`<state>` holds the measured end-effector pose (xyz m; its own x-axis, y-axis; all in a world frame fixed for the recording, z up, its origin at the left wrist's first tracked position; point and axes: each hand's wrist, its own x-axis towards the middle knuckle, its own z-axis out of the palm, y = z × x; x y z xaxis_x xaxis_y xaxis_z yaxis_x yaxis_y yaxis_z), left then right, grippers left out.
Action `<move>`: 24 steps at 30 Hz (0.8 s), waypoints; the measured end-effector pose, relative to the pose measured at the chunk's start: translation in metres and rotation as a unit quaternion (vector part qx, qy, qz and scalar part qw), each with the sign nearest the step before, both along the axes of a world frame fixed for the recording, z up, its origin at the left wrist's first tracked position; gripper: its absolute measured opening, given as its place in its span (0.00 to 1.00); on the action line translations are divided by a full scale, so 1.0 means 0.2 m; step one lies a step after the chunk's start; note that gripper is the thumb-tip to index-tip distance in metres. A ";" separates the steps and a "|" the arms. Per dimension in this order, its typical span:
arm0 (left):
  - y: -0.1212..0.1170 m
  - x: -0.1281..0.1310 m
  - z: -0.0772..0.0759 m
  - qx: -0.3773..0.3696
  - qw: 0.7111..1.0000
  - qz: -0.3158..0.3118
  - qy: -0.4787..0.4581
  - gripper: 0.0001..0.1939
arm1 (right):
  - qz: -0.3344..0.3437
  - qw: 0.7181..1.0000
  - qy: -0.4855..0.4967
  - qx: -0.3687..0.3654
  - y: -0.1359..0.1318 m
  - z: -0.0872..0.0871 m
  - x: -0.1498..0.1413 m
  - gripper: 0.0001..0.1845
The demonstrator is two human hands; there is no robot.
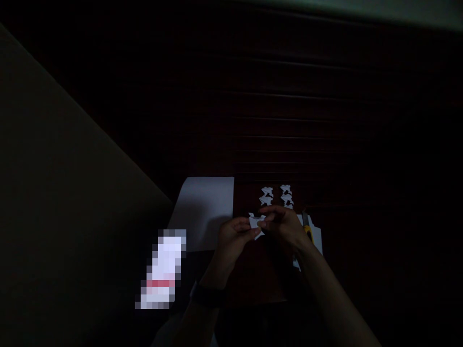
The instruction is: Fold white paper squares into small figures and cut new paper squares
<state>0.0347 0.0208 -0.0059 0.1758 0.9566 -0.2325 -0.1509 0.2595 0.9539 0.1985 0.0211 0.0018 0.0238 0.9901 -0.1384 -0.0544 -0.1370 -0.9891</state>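
Observation:
A small folded piece of white paper (255, 222) is held up between both hands over the dark wooden table. My left hand (232, 239) pinches its left and lower edge between thumb and fingers. From the other side my right hand (284, 225) grips its right edge, thumb on the front face. Just beyond the hands lie several small folded paper figures in two columns, a left group (266, 195) and a right group (286, 194). My right hand hides part of the nearest figures. The exact shape of the held piece is hard to make out in the dim light.
A large white sheet (208, 202) lies left of the hands. A yellow-and-black utility knife (308, 232) rests on white paper (317, 239) beside my right wrist. At lower left is a bright pixelated rectangle (164, 265). A pale wall (54, 168) slopes along the left.

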 end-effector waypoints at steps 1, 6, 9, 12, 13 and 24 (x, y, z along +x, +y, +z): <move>0.00 0.00 0.00 0.000 1.000 0.004 -0.002 0.15 | -0.001 1.000 0.006 -0.001 0.00 0.00 0.00 0.22; 0.00 0.00 0.01 -0.021 1.000 0.018 -0.014 0.14 | -0.004 1.000 0.009 -0.010 0.00 0.02 -0.01 0.22; 0.00 0.00 0.01 -0.023 0.999 0.021 -0.018 0.13 | -0.013 1.000 -0.004 -0.009 0.00 0.02 -0.01 0.21; 0.00 0.00 0.01 -0.029 0.999 0.022 -0.011 0.14 | -0.017 1.000 -0.012 -0.013 0.00 0.02 0.00 0.21; 0.00 0.00 0.01 -0.031 0.999 0.022 -0.004 0.15 | -0.018 1.000 -0.012 -0.018 0.00 0.02 0.00 0.21; -0.01 0.01 0.01 -0.046 0.998 0.037 0.009 0.16 | -0.037 0.999 -0.003 -0.011 0.00 0.02 -0.01 0.19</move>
<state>0.0377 0.0187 -0.0033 0.1000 0.9411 -0.3230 -0.1558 0.3354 0.9291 0.1959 0.0217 0.0068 0.0973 0.9824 -0.1592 -0.0583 -0.1541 -0.9863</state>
